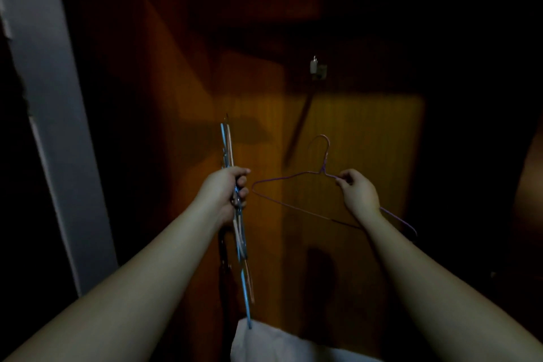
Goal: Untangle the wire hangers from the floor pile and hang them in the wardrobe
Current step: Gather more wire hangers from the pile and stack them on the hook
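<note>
left hand (226, 194) grips bundle of hangers (235, 214) edge-on, upright | right hand (358, 191) pinches purple hanger (282, 203) at its shoulder, hook up | both held before dim wardrobe interior (352, 126)

Purple wire hanger (293, 206) tilted; perhaps 3 bundled hangers (236, 214) edge-on, upright.

legible text, labels, brands, numbers, signs: none. the view is dim and no lettering can be made out on any surface.
</note>
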